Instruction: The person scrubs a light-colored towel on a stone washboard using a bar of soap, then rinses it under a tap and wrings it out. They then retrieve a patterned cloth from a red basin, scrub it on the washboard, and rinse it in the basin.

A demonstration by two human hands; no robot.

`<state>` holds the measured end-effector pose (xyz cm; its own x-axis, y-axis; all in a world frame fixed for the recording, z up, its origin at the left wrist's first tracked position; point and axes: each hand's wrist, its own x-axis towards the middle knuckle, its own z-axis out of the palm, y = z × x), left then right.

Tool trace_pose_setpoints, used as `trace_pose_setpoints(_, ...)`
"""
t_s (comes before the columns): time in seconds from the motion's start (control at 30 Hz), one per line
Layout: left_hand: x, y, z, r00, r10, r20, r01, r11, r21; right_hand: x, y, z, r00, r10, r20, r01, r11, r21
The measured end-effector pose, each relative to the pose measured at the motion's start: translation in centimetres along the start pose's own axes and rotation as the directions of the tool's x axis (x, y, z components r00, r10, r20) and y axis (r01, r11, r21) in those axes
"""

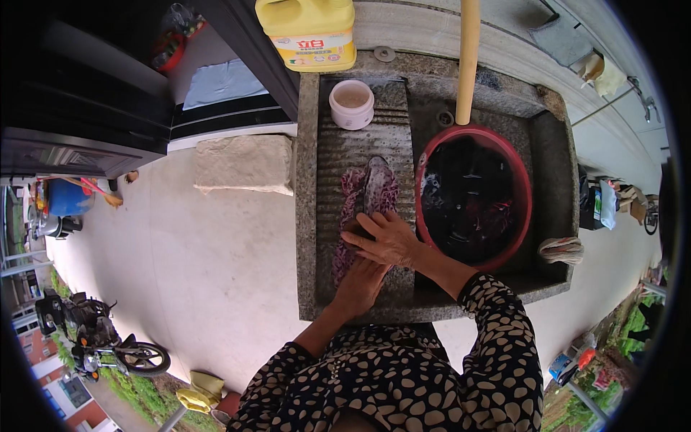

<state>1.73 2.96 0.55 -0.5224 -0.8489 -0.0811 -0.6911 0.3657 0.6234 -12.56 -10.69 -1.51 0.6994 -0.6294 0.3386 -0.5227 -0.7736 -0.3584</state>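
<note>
A wet, purple-and-white patterned cloth lies on the ribbed stone washboard, with a dark, rounded, sudsy part showing in its middle. My right hand curls its fingers over a brown block on the cloth, perhaps a scrubbing brush; its underside is hidden. Just below, my left hand presses down on the cloth's near end, fingers close together and partly covered by the right hand. To the right stands a red basin of dark water, with some pinkish cloth under the surface.
The stone sink surrounds the washboard and basin. A white-pink tub sits at the washboard's top, a yellow jug behind it. A wooden pole reaches down to the basin rim. A rag hangs over the right edge.
</note>
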Motion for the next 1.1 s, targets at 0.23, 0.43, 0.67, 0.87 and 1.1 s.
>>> trace_pose_setpoints(0.23,-1.1,0.9,0.0,0.977,-0.016,-0.212,-0.005,0.995,-0.097,6.4,10.1,-0.2,0.67,0.719,0.181,-0.742,0.643,0.191)
trace_pose_setpoints(0.43,-1.3,-0.2,-1.5,0.812,-0.396,-0.429,0.447,0.894,0.021,5.7,8.0,-0.2,0.857,0.358,0.37,-0.514,0.634,0.577)
trace_pose_setpoints(0.67,-1.1,-0.5,-2.0,0.791,-0.364,-0.492,0.347,0.929,-0.129,5.7,6.8,-1.9,0.837,0.404,0.369,-0.535,0.462,0.708)
trace_pose_setpoints(0.87,-2.0,3.0,-5.0,0.782,-0.21,-0.587,0.195,0.977,-0.09,7.0,5.1,-6.6,0.851,0.504,0.149,-0.229,0.101,0.968)
trace_pose_setpoints(1.1,0.1,2.7,-0.9,0.957,-0.109,-0.27,0.149,0.98,0.132,2.1,5.9,-3.4,0.851,0.521,-0.061,-0.452,0.788,0.418)
